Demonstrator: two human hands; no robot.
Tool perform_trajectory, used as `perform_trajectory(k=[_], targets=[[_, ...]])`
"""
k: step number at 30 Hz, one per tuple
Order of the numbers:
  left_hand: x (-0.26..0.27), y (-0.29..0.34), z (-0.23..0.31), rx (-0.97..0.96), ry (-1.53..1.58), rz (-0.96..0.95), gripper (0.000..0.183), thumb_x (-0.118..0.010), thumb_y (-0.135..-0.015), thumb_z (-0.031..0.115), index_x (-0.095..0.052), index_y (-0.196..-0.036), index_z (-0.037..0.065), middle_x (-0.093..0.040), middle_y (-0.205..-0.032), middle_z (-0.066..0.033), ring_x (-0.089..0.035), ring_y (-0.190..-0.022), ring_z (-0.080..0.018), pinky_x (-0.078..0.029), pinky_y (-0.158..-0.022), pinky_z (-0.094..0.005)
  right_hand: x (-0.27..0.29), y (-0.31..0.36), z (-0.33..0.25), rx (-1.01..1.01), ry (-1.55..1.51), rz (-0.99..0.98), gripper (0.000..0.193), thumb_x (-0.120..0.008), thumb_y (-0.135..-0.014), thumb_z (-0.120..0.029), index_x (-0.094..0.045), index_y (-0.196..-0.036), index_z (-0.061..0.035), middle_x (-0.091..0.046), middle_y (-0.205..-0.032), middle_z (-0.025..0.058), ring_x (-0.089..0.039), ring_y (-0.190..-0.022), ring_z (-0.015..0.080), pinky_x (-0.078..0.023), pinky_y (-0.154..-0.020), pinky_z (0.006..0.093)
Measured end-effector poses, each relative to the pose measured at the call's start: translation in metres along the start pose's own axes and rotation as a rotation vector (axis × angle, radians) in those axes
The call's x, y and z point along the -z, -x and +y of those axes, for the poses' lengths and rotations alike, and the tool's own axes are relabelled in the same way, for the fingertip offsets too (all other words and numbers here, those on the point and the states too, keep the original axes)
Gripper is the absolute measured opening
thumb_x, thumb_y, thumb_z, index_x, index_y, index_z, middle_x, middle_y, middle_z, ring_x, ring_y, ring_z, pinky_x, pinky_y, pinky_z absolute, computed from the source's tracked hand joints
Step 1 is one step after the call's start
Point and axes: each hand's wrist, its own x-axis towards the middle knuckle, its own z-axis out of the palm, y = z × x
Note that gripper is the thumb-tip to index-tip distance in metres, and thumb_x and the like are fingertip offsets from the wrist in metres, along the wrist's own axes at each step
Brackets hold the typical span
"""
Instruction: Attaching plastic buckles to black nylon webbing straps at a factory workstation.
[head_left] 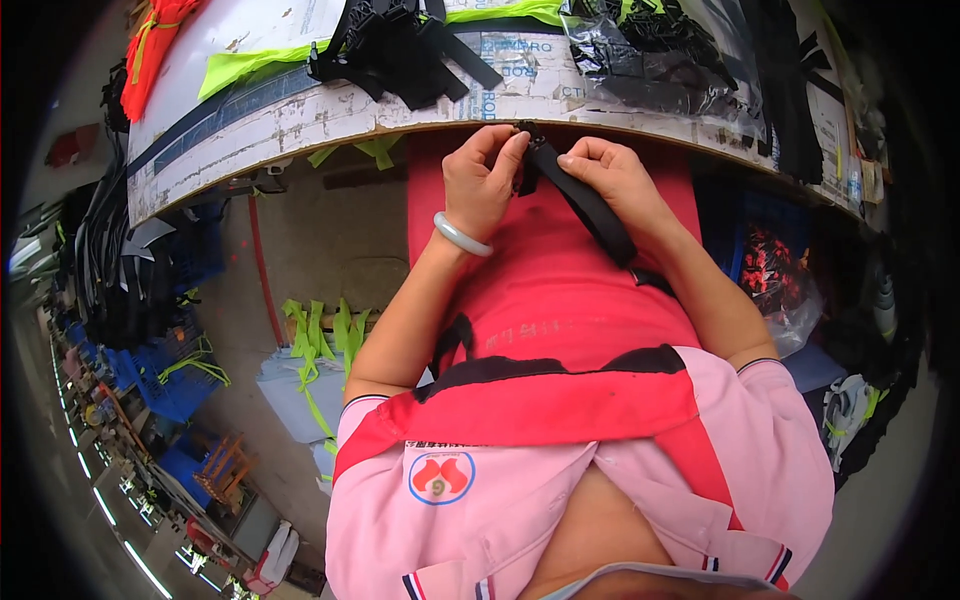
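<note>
1. Pink shirt (510, 510): lower centre of the frame, under a red apron (560, 310).
2. Left hand (480, 185): upper centre; thumb and forefinger pinch a black buckle (531, 131) near the table edge.
3. Right hand (618, 185): just right of it; thumb and fingers close on a black strap (592, 205). Strap runs from the buckle toward the frame centre, above the apron.
4. Table (380, 132): across the top. Its transparent bag (650, 85), upper right, contains black parts; individual shapes are unclear. Black webbing (400, 50) lies left of the bag.
5. Blue crate (752, 225): right of frame, below table level. Red and dark pieces (770, 268) show at it, with clear plastic (800, 325) alongside; whether the plastic encloses them cannot be determined.
6. Blue basket (172, 397): left of frame, farther off; a yellow-green cord (203, 364) lies at its top. Other contents are indistinct.
</note>
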Motion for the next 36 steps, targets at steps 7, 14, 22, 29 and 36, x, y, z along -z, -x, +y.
perform_trajectory(k=[7, 14, 22, 29, 36], targets=[[-0.006, 0.003, 0.0, -0.12, 0.021, 0.078, 0.017, -0.068, -0.087, 0.012, -0.067, -0.098, -0.001, -0.063, -0.068, 0.0007, -0.052, -0.056, -0.0031, -0.041, -0.049, -0.019, -0.014, -0.014, -0.007, 0.058, -0.057, 0.007, 0.016, -0.059, -0.093, -0.018, -0.059, -0.086, -0.0041, -0.061, -0.071, -0.0015, -0.05, -0.056, 0.0011, -0.039, -0.049, 0.0166], [0.016, 0.005, 0.007, 0.278, 0.384, -0.079, 0.017, -0.07, -0.085, 0.009, -0.071, -0.099, 0.001, -0.063, -0.072, 0.0031, -0.049, -0.057, -0.0007, -0.035, -0.049, -0.0162, 0.004, -0.037, 0.001, -0.109, -0.169, -0.338, 0.021, -0.058, -0.094, -0.025, -0.055, -0.09, -0.005, -0.058, -0.064, -0.0001, -0.049, -0.048, 0.0045, -0.037, -0.043, 0.0173], [0.072, 0.017, 0.055, 0.278, 0.263, -0.416, 0.016, -0.071, -0.082, 0.007, -0.071, -0.096, -0.002, -0.066, -0.079, -0.0009, -0.053, -0.066, -0.0026, -0.041, -0.056, -0.0173, -0.005, -0.069, -0.093, 0.481, 0.673, -0.061, 0.021, -0.055, -0.095, -0.022, -0.058, -0.084, -0.0045, -0.056, -0.059, -0.0007, -0.048, -0.047, 0.004, -0.039, -0.042, 0.0198], [0.164, -0.042, 0.099, -0.018, 0.409, -0.112, 0.02, -0.057, -0.095, 0.022, -0.063, -0.095, 0.003, -0.065, -0.079, -0.0047, -0.056, -0.061, -0.0067, -0.04, -0.048, -0.0165, 0.004, -0.129, -0.277, 1.022, 0.594, 0.441, 0.024, -0.055, -0.094, -0.023, -0.058, -0.09, 0.0004, -0.061, -0.065, 0.004, -0.057, -0.052, 0.008, -0.045, -0.043, 0.0223], [0.183, -0.136, 0.033, 0.145, 0.063, 0.222, 0.024, -0.067, -0.088, 0.02, -0.067, -0.105, 0.003, -0.067, -0.077, -0.0042, -0.057, -0.057, -0.0056, -0.037, -0.041, -0.0196, -0.041, -0.15, -0.166, 0.828, 0.724, 0.023, 0.02, -0.054, -0.096, -0.022, -0.063, -0.1, -0.0047, -0.059, -0.07, 0.0003, -0.053, -0.053, 0.0049, -0.044, -0.048, 0.0188]])
